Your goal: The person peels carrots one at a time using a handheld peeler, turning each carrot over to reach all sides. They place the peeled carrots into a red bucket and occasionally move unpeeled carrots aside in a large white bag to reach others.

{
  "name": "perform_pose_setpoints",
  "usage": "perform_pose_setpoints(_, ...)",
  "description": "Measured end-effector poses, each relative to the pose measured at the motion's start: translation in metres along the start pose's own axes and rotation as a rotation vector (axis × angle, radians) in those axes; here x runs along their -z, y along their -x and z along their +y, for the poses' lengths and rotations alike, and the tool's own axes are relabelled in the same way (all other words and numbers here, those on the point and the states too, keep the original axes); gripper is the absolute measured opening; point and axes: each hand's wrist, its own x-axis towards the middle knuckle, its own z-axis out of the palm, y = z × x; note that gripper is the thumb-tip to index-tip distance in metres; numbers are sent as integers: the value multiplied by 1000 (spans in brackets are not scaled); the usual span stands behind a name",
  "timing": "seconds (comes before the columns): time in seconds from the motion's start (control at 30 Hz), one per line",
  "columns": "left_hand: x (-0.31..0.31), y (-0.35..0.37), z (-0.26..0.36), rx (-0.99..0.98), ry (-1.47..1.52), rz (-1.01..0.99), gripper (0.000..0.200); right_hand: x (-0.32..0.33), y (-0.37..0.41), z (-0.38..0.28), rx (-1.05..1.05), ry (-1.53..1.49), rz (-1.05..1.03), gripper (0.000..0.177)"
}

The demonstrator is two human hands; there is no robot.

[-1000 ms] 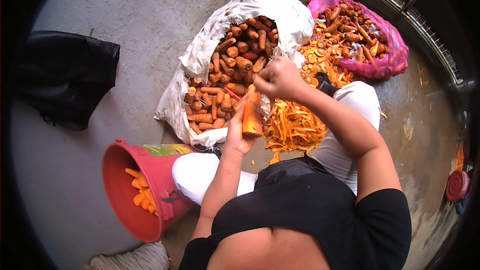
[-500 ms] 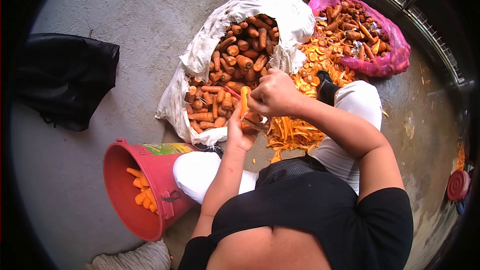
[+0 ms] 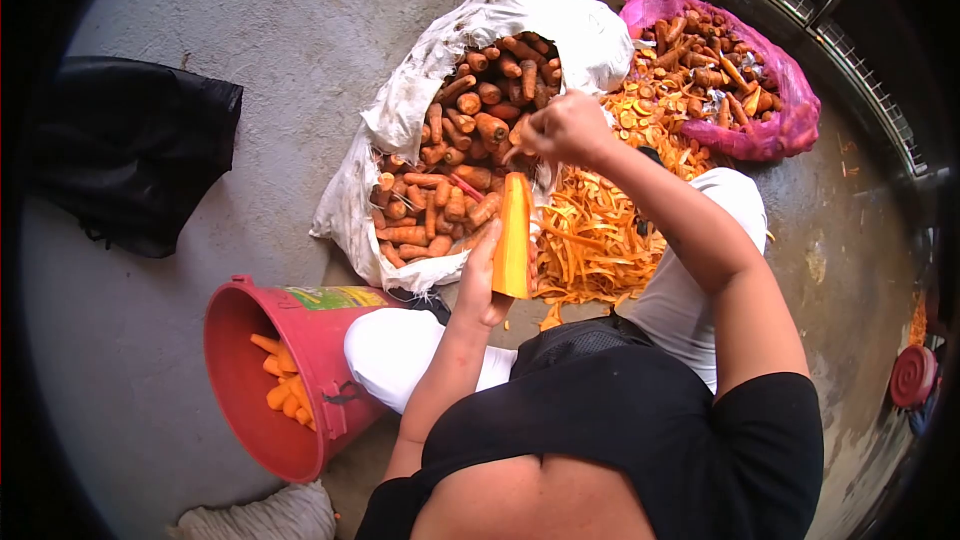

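My left hand (image 3: 484, 278) is closed around a large, bright orange peeled carrot (image 3: 514, 240), held upright in front of my lap. Up and to the right of the carrot, my right hand (image 3: 568, 130) is closed, its fingers bent toward the sack; whatever it grips is hidden by the fingers. Right in front of both hands lies an open white sack (image 3: 400, 115) full of unpeeled carrots (image 3: 490, 127). Orange peelings (image 3: 590, 250) are heaped on the floor below my right forearm.
At my left a red bucket (image 3: 345, 365) lies tipped, with peeled carrots (image 3: 290, 390) inside. A pink mesh bag (image 3: 790, 125) of carrots and scraps sits at the back right. Black cloth or plastic (image 3: 135, 155) lies far left; a round red lid (image 3: 914, 376) is far right.
My right hand has moved up and away from the carrot. The carrot in my left hand now stands more upright, with its broad side showing. A metal edge seen near it earlier no longer shows.
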Motion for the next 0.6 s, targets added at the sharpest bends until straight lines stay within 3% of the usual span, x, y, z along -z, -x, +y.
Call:
perform_pose_setpoints(0.03,-5,5,2,-26,-62,-14,41,3,-8,13,-11,190,-94,37)
perform_pose_setpoints(0.13,-13,12,12,-27,-41,-74,47,-10,-14,40,-295,264,-88,39)
perform_pose_setpoints(0.17,-7,9,13,-21,-20,-132,50,-14,-15,43,-314,243,-29,38)
perform_pose_setpoints(0.27,-8,0,14,-55,43,-62,52,-1,-12,10,-391,-16,13,37)
perform_pose_setpoints(0.3,-7,-2,18,-28,107,-101,46,5,-10,-4,-403,-138,-44,35)
perform_pose_setpoints(0.4,13,-15,11,-42,224,-73,43,2,10,-35,-145,-232,41,31)
perform_pose_setpoints(0.47,3,-17,11,-79,244,120,37,5,20,-50,74,-253,91,32)
perform_pose_setpoints(0.53,6,-22,11,-54,347,235,34,12,28,-67,108,-283,93,29)
perform_pose_setpoints(0.6,15,-22,10,-23,349,195,31,9,31,-70,189,-259,113,28)
